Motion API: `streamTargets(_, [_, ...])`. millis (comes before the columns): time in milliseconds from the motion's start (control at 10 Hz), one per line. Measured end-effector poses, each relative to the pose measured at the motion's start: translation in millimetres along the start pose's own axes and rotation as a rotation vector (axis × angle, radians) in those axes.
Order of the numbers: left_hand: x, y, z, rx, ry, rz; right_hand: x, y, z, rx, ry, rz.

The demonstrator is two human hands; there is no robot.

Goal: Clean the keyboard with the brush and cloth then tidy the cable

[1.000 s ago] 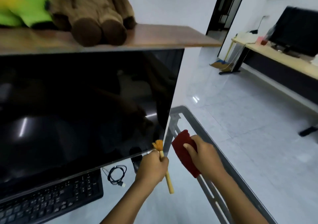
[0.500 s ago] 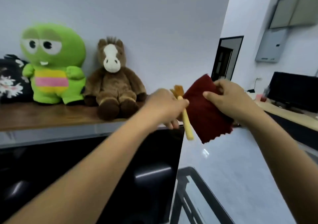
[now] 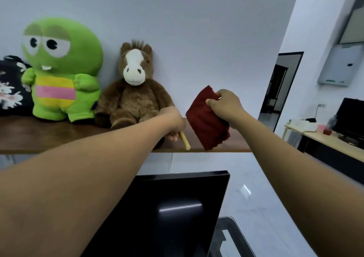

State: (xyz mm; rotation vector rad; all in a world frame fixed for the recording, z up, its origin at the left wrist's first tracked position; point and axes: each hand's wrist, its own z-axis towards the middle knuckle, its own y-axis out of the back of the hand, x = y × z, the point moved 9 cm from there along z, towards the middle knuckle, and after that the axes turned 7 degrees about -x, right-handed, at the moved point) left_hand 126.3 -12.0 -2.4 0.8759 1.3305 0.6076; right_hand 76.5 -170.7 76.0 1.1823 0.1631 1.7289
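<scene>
Above the shelf (image 3: 59, 138), the left hand (image 3: 173, 123) has its grip closed on the brush (image 3: 184, 142), whose pale wooden handle slants down and right, bristles hidden. Just beside it, the right hand (image 3: 224, 105) pinches the dark red cloth (image 3: 206, 121), hanging crumpled.

Both arms reach out over a wooden shelf (image 3: 49, 138) above a dark monitor (image 3: 167, 207). The left hand (image 3: 173, 121) grips a brush (image 3: 184, 142), its bristles apparently hidden behind the fist. The right hand (image 3: 224, 105) pinches a dark red cloth (image 3: 206, 122). A green plush toy (image 3: 61, 69) and a brown plush horse (image 3: 134, 91) sit at far left.
</scene>
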Motion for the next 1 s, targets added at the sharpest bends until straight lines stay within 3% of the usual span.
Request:
streamTargets(100, [-3.8,-9.1,14.2,-0.005,-0.003,0.062,-32.4,-32.4,13.9,0.053,-0.158,0.173])
streamTargets(200, [-10.1,-15.8,20.8,-0.037,-0.037,0.182,-74.4,-57.2,16.9,0.147,-0.249,0.075])
streamTargets(400, [-1.6,-34.3,31.5,0.007,0.03,0.26,-114.2,-64.6,17.6,0.16,-0.129,-0.357])
streamTargets(500, [-6.6,-37.2,34.4,0.018,-0.022,0.231,-97.4,-57.6,12.2,0.068,0.054,-0.519])
streamTargets(600, [-13.2,-34.3,22.5,0.024,-0.068,0.245,-74.0,-62.7,-0.7,0.156,0.205,-0.503])
streamTargets(700, [-12.7,-36.7,26.3,0.051,-0.073,0.25,-74.9,-87.1,-20.6,0.432,0.17,-0.438])
streamTargets(800, [-14.5,-37.7,26.6,0.052,-0.108,0.333,-88.5,-104.7,-29.1,0.573,0.095,-0.488])
streamTargets(900, [-21.4,-36.0,20.2,-0.057,-0.141,0.308,-88.3,-104.3,-30.7,0.573,0.104,-0.519])
streamTargets(1000, [-25.7,-23.9,20.1,-0.135,-0.17,0.248,-76.5,-82.2,-30.3,0.466,0.074,-0.432])
